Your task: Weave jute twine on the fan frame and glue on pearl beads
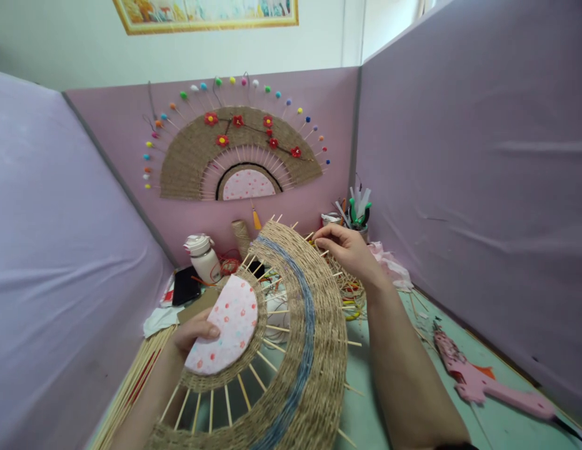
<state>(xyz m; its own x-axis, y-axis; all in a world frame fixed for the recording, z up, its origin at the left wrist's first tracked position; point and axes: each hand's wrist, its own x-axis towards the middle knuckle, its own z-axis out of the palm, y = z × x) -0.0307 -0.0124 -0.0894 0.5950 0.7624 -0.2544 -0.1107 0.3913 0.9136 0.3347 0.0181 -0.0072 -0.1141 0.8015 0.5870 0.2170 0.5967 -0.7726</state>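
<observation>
A half-made woven fan (319,325) of tan jute with a blue band stands tilted before me, thin wooden spokes radiating from a pink spotted half-disc (229,325) at its centre. My left hand (190,334) grips that pink half-disc, thumb on its face. My right hand (347,250) is at the fan's upper outer rim, fingers pinched on the jute twine among the spoke tips. A loose coil of twine (354,290) lies under the right wrist.
A finished fan (239,150) with red flowers and coloured pom-pom tips hangs on the pink back wall. A white bottle (204,256), a phone (185,285), a tool cup (359,212), a pink glue gun (478,378) and a bundle of sticks (131,387) lie around.
</observation>
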